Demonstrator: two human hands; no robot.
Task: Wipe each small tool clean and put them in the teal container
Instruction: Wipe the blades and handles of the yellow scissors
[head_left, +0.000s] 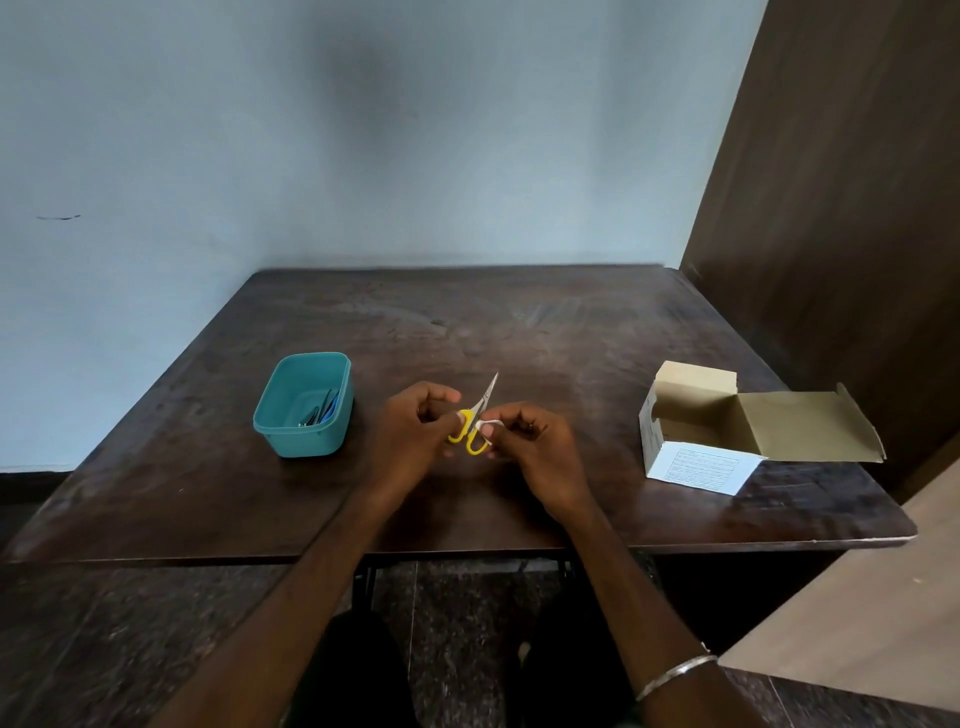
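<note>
Both hands held over table (519, 519) so scissors stay steady for wiping: left hand (410, 441) pinches yellow scissors (475, 426), right hand (530, 452) fingers clamp white wipe (488, 425) against handle. Teal container (304, 402) near left, tools inside; open box (701, 421) right.

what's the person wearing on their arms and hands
Both forearms are bare, with no sleeves or gloves in view. The right wrist carries a thin silver bangle. The left hand and right hand appear to have no rings, though the fingers are small here.
</note>
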